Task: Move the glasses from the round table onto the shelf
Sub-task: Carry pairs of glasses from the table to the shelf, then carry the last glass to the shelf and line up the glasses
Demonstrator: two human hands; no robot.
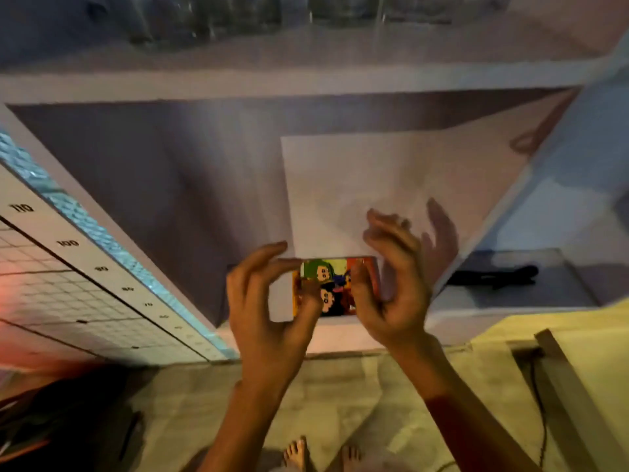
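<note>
1. At the shelf's near edge, the left hand and right hand grasp 1 cartoon-printed glass from both sides.
2. The 2-sided grip likely steadies placement.

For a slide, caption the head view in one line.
Both bare hands, left hand and right hand, hold a colourful cartoon-printed object at the front edge of a white shelf.

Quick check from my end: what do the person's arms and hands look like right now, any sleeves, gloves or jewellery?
Both forearms are bare up to the frame's edge: no sleeves in view. The left hand and right hand wear no gloves, and no rings, watch or bracelets show. The picture is soft, so small details could be missed.
</note>
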